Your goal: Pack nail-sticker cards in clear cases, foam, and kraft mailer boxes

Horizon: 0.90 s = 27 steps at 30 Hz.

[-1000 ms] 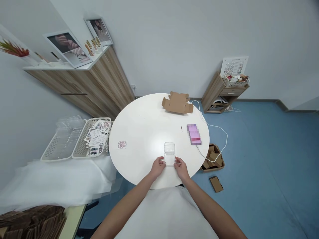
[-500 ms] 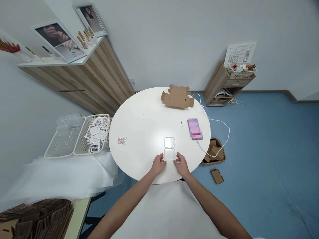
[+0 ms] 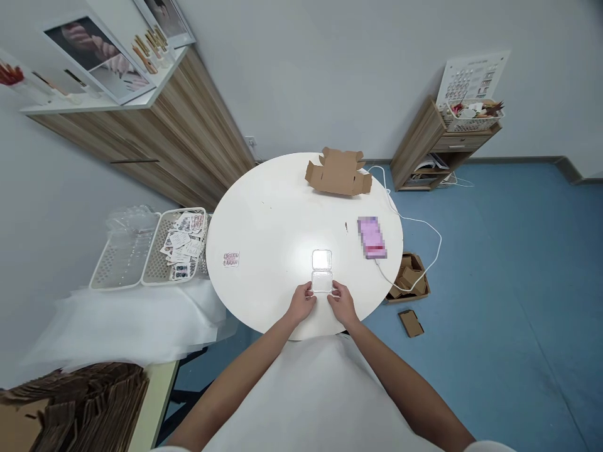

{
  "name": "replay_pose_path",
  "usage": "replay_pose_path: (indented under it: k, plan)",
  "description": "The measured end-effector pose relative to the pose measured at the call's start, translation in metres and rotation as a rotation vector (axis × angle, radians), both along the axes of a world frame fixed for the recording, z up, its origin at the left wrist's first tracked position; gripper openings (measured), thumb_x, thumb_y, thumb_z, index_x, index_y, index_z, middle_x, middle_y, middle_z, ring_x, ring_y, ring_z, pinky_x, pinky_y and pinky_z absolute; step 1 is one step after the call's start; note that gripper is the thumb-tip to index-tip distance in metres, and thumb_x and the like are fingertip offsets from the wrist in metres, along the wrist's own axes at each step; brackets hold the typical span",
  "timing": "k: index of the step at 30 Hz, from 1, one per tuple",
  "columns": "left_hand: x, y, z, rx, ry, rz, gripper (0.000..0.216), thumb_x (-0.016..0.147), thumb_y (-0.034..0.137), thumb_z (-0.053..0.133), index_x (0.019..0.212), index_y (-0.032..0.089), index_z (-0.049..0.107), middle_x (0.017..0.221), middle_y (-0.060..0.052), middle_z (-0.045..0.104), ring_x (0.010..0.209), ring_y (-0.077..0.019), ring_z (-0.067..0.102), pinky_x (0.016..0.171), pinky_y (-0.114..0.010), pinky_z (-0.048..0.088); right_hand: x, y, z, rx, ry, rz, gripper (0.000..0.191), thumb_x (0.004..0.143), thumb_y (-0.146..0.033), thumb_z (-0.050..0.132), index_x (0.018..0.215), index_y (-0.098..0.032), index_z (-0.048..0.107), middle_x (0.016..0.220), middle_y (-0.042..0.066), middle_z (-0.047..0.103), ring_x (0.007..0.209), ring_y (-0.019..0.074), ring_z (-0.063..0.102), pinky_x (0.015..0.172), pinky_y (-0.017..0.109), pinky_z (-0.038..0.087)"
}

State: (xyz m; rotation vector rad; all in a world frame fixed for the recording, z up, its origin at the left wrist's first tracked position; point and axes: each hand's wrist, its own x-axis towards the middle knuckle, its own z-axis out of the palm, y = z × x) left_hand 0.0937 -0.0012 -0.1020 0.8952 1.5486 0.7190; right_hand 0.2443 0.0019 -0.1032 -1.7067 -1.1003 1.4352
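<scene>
A clear plastic case (image 3: 322, 281) lies opened flat on the white round table (image 3: 264, 220), its two halves hinged one behind the other. My left hand (image 3: 302, 303) grips the near half at its left edge, thumb and fingers at the front corner. On the opposite side, my right hand (image 3: 342, 304) holds the right edge the same way. Farther left lies a small card with pinkish nail shapes (image 3: 231, 259). A tiny dark object (image 3: 346, 226), too small to name, rests to the right behind the case.
An unfolded cardboard box (image 3: 340, 172) lies at the table's back. A blurred-out purple device (image 3: 372, 237) with a white cable (image 3: 426, 223) is on the right. Baskets with cards (image 3: 181, 248) stand left. On the floor are a carton of cardboard (image 3: 409, 279) and a small brown box (image 3: 411, 323).
Both hands have closed in on the sides of the clear case's near half. The whole view has shifted slightly; the other things on the table keep their places.
</scene>
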Motion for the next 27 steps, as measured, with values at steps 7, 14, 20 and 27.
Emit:
replay_pose_path:
  k: [7, 14, 20, 27]
  plan:
    - [0.001, -0.004, -0.004, -0.016, 0.004, 0.025, 0.051, 0.063, 0.012, 0.057, 0.113, 0.02, 0.049, 0.108, -0.008, 0.049, 0.091, -0.016, 0.049, 0.081, -0.029, 0.04, 0.001, -0.002, -0.002, -0.021, -0.018, 0.002, 0.052, 0.063, -0.025, 0.051, 0.114, -0.024, 0.047, 0.108, 0.005, 0.05, 0.093, 0.0175, 0.051, 0.076, 0.031, 0.045]
    - [-0.002, -0.013, 0.0, -0.067, -0.024, 0.058, 0.053, 0.064, 0.014, 0.06, 0.115, 0.02, 0.047, 0.109, -0.009, 0.047, 0.094, -0.0166, 0.049, 0.083, -0.03, 0.039, 0.003, -0.002, 0.0, -0.051, -0.02, 0.003, 0.056, 0.063, -0.026, 0.053, 0.118, -0.022, 0.042, 0.112, 0.007, 0.048, 0.092, 0.0182, 0.05, 0.076, 0.032, 0.045]
    - [-0.009, -0.021, 0.0, -0.087, -0.063, 0.07, 0.054, 0.063, 0.016, 0.063, 0.115, 0.018, 0.048, 0.11, -0.009, 0.047, 0.095, -0.0169, 0.049, 0.084, -0.031, 0.039, 0.003, -0.002, -0.003, -0.073, -0.036, 0.003, 0.058, 0.062, -0.029, 0.056, 0.118, -0.023, 0.042, 0.111, 0.007, 0.048, 0.089, 0.0184, 0.05, 0.074, 0.032, 0.046]
    - [-0.032, -0.033, 0.003, -0.138, -0.08, 0.061, 0.046, 0.065, 0.021, 0.063, 0.11, 0.016, 0.052, 0.107, -0.011, 0.052, 0.094, -0.0173, 0.05, 0.084, -0.031, 0.039, -0.001, -0.005, -0.006, -0.068, -0.075, -0.053, 0.059, 0.063, -0.032, 0.056, 0.119, -0.022, 0.038, 0.109, 0.007, 0.048, 0.085, 0.0172, 0.05, 0.072, 0.031, 0.046]
